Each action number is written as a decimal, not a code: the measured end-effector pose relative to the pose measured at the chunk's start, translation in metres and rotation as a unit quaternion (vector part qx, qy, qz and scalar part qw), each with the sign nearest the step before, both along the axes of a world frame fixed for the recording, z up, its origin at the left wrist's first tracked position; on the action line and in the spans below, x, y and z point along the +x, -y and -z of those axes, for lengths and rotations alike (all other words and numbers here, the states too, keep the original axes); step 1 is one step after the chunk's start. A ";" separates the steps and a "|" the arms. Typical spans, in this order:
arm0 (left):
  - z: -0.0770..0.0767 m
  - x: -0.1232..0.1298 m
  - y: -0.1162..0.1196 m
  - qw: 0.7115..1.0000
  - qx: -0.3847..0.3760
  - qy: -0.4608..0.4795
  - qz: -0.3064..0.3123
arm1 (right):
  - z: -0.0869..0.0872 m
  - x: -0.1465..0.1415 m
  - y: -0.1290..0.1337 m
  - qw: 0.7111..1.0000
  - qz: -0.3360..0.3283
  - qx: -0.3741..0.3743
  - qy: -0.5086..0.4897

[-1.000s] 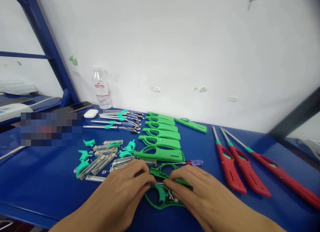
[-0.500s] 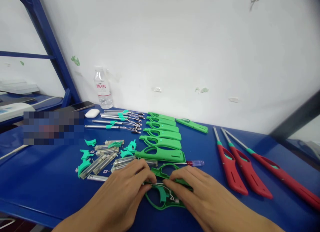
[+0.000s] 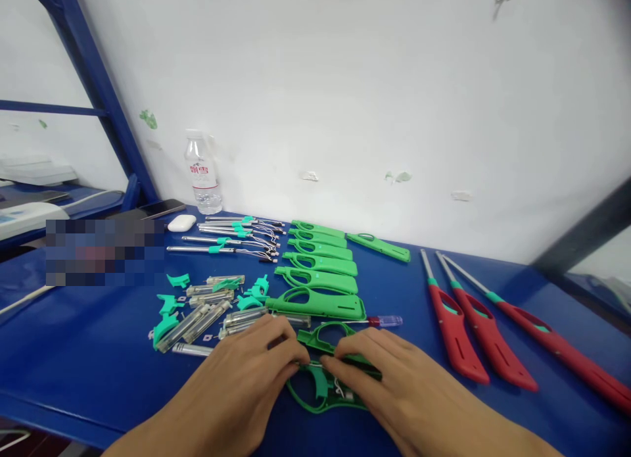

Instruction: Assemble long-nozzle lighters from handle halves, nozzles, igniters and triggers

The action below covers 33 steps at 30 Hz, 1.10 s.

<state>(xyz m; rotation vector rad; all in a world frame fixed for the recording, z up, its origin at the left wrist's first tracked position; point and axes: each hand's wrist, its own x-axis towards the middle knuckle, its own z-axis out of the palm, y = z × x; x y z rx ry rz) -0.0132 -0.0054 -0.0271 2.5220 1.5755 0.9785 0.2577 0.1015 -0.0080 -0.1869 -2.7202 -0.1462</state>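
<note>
A green handle shell [image 3: 308,404] lies open side up at the front edge, with a teal trigger [image 3: 320,382] and white wires [image 3: 338,386] in it. My left hand [image 3: 259,368] is closed, its thumb and forefinger pinching a thin metal tube that runs out to the left [image 3: 191,350]. My right hand [image 3: 389,378] has its fingers bent over the same shell, the fingertips near the wires; what they grip is too small to name. Just behind lies another green shell half [image 3: 315,340], partly covered by my right hand.
Green shells [image 3: 320,283] lie in a column behind my hands, near a screwdriver [image 3: 387,321]. Metal tubes with wires [image 3: 221,249], clear canisters [image 3: 207,322] and teal triggers [image 3: 167,327] are on the left. Three red lighters [image 3: 456,338] lie right. A bottle [image 3: 202,174] stands by the wall.
My right hand's fingertips have shifted very slightly over the shell. My left hand keeps nearly the same place, and the laid-out parts have not moved.
</note>
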 end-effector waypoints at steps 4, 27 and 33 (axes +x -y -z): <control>0.003 -0.001 0.001 1.000 0.023 -0.010 0.003 | 0.000 -0.001 0.002 1.000 -0.005 0.006 -0.007; -0.029 -0.036 0.002 0.988 0.088 -0.103 -0.076 | -0.007 0.017 -0.040 0.991 0.124 0.042 0.024; -0.037 -0.069 0.002 0.988 0.006 -0.088 -0.131 | -0.003 0.018 -0.047 0.987 0.140 0.074 0.009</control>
